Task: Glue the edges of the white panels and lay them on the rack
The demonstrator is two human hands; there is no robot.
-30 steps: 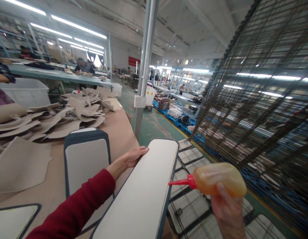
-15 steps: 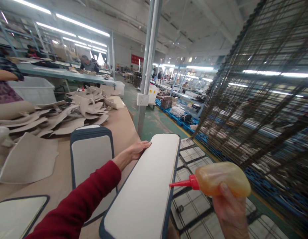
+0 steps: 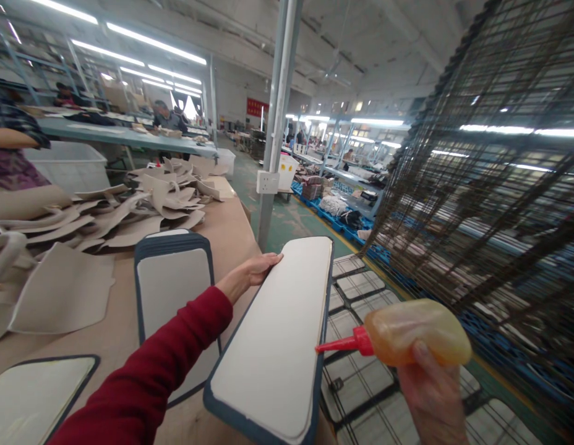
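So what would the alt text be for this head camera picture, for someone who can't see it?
A person's left hand steadies a long white panel with a dark blue edge while the right hand holds an amber squeeze bottle, its red nozzle at the panel's side. Beige cut pieces cover the brown worktable in a large workshop.

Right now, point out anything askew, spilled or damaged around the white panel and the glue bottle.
Nothing looks spilled or damaged. The white panel is tilted, propped at its far end by the left hand, its right edge past the table edge. The right hand holds the glue bottle, red nozzle at that edge. The beige cut pieces lie in a loose heap.
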